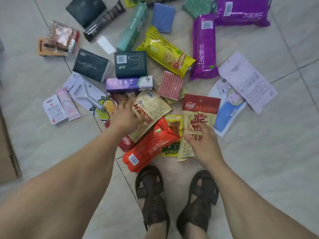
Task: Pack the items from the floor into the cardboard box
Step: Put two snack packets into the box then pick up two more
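Many packaged items lie scattered on the tiled floor in front of my feet. My left hand [126, 116] grips the left edge of a beige snack pouch [151, 107] with dark red print, fingers curled over it. My right hand [202, 142] lies with spread fingers on the lower part of a beige pouch with a red top [201, 111]. Between the two hands lies a red-orange snack bag [148, 149], partly over a small yellow packet [174, 121]. A piece of the cardboard box [6, 152] shows at the left edge of the view.
Farther out lie a yellow chip bag [165, 50], two purple bags [204, 47], dark green tissue packs [131, 64], a purple toothpaste box [129, 84], a peeler on a card [86, 95] and white leaflets [246, 81]. My sandalled feet [151, 195] stand just behind the pile.
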